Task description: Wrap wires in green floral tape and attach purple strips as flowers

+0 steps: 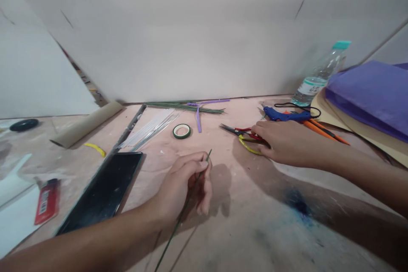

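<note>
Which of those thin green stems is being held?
The single thin green stem pinched in the left hand; the other thin green stems lie bunched together farther back.

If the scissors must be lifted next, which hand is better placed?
Probably the right hand: its fingers are at the handles of the scissors, while the left hand is occupied, pinching a thin green stem.

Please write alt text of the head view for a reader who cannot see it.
The left hand pinches a thin green stick; the right hand touches scissors on a table. Beyond lie green tape and more sticks, with a bottle at right.
</note>
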The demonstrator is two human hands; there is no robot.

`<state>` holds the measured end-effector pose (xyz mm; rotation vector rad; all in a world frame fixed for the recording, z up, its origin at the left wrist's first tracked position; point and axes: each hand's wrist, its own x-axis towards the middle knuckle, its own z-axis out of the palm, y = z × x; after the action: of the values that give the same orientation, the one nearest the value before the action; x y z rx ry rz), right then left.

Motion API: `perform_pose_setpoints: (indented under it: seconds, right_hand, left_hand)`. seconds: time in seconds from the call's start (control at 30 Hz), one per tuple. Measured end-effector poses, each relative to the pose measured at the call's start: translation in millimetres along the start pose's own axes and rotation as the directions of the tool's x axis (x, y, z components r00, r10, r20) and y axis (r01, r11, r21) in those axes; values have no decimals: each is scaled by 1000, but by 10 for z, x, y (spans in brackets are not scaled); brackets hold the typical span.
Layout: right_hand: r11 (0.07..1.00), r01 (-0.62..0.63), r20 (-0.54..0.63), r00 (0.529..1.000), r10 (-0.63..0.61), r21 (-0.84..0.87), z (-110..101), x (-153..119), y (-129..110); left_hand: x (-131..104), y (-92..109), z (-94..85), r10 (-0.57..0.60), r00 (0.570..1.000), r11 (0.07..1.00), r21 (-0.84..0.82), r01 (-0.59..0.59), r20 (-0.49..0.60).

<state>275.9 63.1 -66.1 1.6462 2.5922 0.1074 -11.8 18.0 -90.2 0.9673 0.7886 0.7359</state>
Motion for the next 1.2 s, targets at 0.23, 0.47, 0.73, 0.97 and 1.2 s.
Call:
perform_pose_setpoints:
  seconds: [0.23,0.47,0.73,0.97,1.2]
  right_hand:
    - [989,-61,48,997,55,136,-63,-15,-188]
    - [884,-186,84,983,166,429,79,119,-138]
    - [352,-121,76,988,137,928,-8,-50,-576]
    - [118,-172,175,985,-11,978,-81,-168,-573]
    - [9,-203,198,943,-267,979,3,-258,-576]
  left_hand:
    - [4,16,0,-32,999,999,-7,31,-31]
    - [0,31,-41,37,995,986,168,-22,-91]
    - [-38,30,-12,-50,995,994,90,58,-90]
    - [-40,15,7,-60,996,995,76,65,-67]
    - [-90,48,33,-61,995,992,107,70,-83]
